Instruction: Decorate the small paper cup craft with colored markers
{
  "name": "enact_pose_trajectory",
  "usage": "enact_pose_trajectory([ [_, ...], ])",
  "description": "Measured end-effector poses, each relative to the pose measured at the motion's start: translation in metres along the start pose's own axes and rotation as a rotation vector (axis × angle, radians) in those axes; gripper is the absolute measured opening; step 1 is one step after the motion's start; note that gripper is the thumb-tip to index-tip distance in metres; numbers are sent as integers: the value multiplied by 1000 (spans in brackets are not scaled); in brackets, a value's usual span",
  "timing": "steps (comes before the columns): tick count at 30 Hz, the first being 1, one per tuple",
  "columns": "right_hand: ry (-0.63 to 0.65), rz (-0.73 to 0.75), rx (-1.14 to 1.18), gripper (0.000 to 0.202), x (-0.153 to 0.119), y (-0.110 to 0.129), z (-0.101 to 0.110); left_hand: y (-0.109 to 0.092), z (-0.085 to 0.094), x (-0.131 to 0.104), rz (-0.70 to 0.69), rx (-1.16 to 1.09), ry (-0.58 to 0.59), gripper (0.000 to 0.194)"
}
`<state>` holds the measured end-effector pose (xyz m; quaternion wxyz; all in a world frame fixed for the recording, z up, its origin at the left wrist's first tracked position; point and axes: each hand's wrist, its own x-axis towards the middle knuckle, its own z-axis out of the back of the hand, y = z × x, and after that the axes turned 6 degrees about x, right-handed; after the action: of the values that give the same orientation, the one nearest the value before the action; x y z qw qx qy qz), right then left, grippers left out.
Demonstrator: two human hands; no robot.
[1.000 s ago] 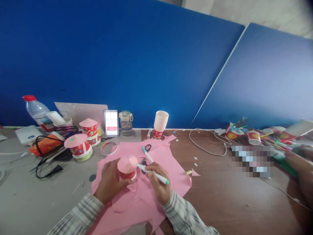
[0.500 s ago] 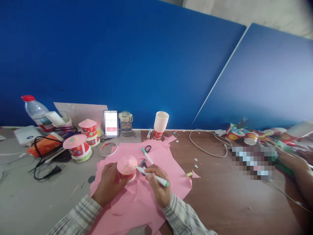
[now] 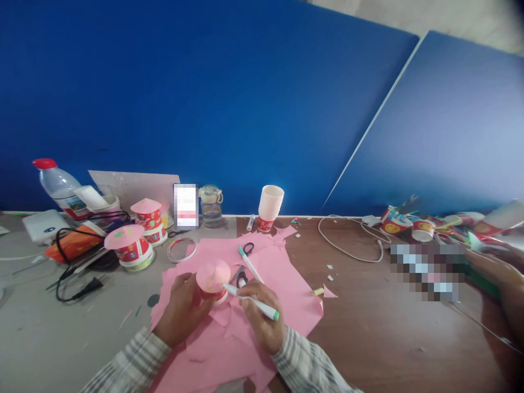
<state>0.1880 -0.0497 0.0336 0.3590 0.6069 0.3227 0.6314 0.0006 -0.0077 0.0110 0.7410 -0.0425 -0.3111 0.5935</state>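
My left hand (image 3: 184, 305) is wrapped around a red and white paper cup (image 3: 221, 298) topped with a pink paper cone (image 3: 210, 273) that bears green marks. In my right hand (image 3: 263, 316) is a white marker (image 3: 257, 305) with a green end, its tip at the cone's right side. Beneath both hands lie layered sheets of pink paper (image 3: 295, 295). Beyond the right hand rest dark-handled scissors (image 3: 242, 278) and another marker (image 3: 249, 263) with a teal end, on the paper.
Two more cone-topped paper cups (image 3: 133, 254) stand at left, near a black cable (image 3: 88, 289) and a bottle (image 3: 61, 188). A stack of paper cups (image 3: 270, 207) and a water jar (image 3: 211, 207) stand behind. At far right is another person's hand (image 3: 499, 273).
The marker tip has moved slightly left and down across the cone, with my right hand following. My left hand keeps its hold on the cup.
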Motion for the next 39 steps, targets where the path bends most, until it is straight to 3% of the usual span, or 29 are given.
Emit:
enact_pose_trajectory([
  [10, -67, -50, 41, 15, 0, -5, 0, 0, 2, 0, -4, -13, 11, 26],
  [17, -1, -24, 16, 15, -1, -2, -2, 2, 0, 0, -3, -2, 27, 30],
  [24, -70, -79, 53, 15, 0, -6, 0, -1, 2, 0, 5, -15, 27, 32],
  [39, -46, -57, 70, 15, -1, -4, -2, 2, 0, 0, -22, 17, 47, 30],
])
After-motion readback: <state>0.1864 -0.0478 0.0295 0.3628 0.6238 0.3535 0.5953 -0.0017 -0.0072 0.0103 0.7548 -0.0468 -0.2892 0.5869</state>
